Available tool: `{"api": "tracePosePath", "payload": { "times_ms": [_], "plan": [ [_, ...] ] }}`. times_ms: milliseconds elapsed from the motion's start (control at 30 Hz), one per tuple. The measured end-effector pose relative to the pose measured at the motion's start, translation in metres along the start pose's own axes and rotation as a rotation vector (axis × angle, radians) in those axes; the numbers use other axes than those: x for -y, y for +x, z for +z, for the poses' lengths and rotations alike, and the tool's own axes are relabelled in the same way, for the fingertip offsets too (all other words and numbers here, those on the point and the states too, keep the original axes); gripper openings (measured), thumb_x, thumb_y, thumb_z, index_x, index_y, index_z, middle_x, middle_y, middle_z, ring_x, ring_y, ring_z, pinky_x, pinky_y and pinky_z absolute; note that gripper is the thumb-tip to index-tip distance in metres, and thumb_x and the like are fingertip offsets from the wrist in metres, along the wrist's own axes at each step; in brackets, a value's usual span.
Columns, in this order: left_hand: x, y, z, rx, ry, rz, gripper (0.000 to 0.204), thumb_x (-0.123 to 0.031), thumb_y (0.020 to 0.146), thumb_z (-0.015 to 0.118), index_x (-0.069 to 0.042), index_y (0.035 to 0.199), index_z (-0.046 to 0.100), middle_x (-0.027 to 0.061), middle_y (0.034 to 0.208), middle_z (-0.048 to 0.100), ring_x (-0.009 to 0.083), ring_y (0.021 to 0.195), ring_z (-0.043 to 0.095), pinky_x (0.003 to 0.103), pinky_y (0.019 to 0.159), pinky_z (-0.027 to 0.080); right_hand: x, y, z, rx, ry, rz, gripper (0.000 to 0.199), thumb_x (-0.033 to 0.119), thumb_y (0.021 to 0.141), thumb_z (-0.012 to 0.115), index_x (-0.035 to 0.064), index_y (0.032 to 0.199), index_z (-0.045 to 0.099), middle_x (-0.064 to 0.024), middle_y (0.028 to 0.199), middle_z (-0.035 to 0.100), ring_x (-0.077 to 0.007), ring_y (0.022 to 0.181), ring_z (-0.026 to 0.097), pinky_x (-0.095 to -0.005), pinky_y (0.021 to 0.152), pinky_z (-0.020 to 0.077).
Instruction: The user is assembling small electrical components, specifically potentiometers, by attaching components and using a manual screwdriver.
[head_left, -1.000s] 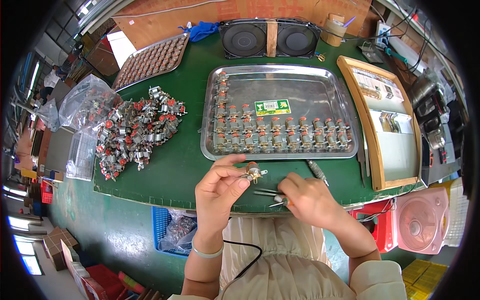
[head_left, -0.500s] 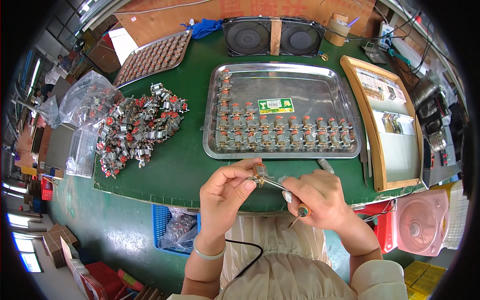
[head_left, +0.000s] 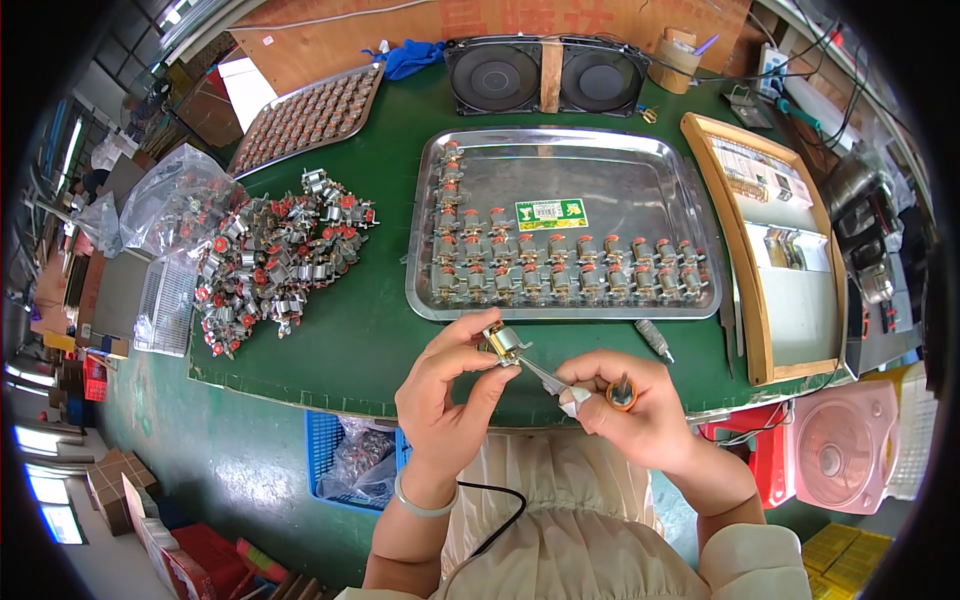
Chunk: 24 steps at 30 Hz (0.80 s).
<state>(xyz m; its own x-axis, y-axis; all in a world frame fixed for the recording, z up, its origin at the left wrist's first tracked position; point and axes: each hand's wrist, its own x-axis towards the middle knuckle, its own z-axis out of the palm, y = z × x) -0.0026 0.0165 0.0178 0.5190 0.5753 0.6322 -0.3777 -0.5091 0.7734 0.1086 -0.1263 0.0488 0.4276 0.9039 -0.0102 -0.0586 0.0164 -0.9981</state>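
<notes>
In my left hand (head_left: 440, 390), thumb and fingertips pinch a small metal part (head_left: 504, 342) with a brass-coloured round body and a silvery bracket. My right hand (head_left: 635, 408) is closed on metal tweezers (head_left: 541, 374), whose tips meet the part's right side. The same hand also keeps hold of an orange-handled screwdriver (head_left: 622, 392), its dark shaft sticking up. White wrapping shows on a right fingertip. Just beyond both hands lies a metal tray (head_left: 620, 160), with rows of similar red-topped parts (head_left: 560, 280) along its left and near sides.
A heap of loose parts (head_left: 280, 260) lies to the left, beside a filled plastic bag (head_left: 180, 205). Another full tray (head_left: 305, 120) is at the far left. Two black fans (head_left: 495, 75) stand at the back. On the right are a wooden-framed case (head_left: 760, 330) and a grey tool (head_left: 655, 340).
The part in my left hand has turned and shifted slightly left and up. My right hand has moved a little down, and the screwdriver shaft has swung from pointing down to up.
</notes>
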Motion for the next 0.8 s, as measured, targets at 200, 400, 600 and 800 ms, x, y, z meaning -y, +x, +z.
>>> {"api": "tracePosePath", "payload": {
  "times_ms": [200,400,600,800],
  "plan": [
    [-0.007,0.004,-0.006,0.066,0.028,-0.045,0.021,0.002,0.07,0.069,0.0,0.085,0.054,0.0219,0.102,0.059,0.0244,0.088,0.06,0.03,0.075,0.049,0.005,-0.003,0.005,-0.074,-0.879,-0.561,0.044,-0.004,0.056,0.062,0.0009,0.098,0.053,-0.0015,0.063,0.056,-0.0176,0.052,0.055,-0.0279,0.047,0.0416],
    [-0.005,0.007,-0.013,0.164,-0.036,-0.082,0.021,0.002,0.07,0.068,0.001,0.085,0.054,0.0225,0.101,0.059,0.0247,0.09,0.06,0.03,0.076,0.049,-0.001,0.0,0.0,-0.003,-0.297,-0.278,0.023,-0.004,0.069,0.058,-0.0009,0.092,0.056,-0.0043,0.062,0.052,-0.0102,0.051,0.049,-0.0254,0.047,0.0386],
    [-0.002,0.008,-0.011,0.183,-0.175,-0.084,0.02,0.004,0.071,0.067,0.001,0.086,0.053,0.0229,0.104,0.058,0.0271,0.093,0.059,0.032,0.077,0.049,-0.006,0.009,-0.014,0.195,0.433,0.27,0.02,0.004,0.078,0.052,-0.0082,0.093,0.057,-0.0063,0.058,0.052,-0.0087,0.046,0.042,-0.0229,0.044,0.0314],
    [0.0,0.006,-0.007,0.178,-0.228,-0.032,0.025,0.006,0.073,0.064,0.001,0.093,0.049,0.0243,0.105,0.056,0.0296,0.097,0.058,0.035,0.081,0.049,-0.008,0.007,-0.012,0.231,0.675,0.275,0.024,0.01,0.08,0.053,-0.0094,0.093,0.057,-0.0085,0.056,0.052,-0.0102,0.044,0.044,-0.023,0.043,0.0326]
  ]
}}
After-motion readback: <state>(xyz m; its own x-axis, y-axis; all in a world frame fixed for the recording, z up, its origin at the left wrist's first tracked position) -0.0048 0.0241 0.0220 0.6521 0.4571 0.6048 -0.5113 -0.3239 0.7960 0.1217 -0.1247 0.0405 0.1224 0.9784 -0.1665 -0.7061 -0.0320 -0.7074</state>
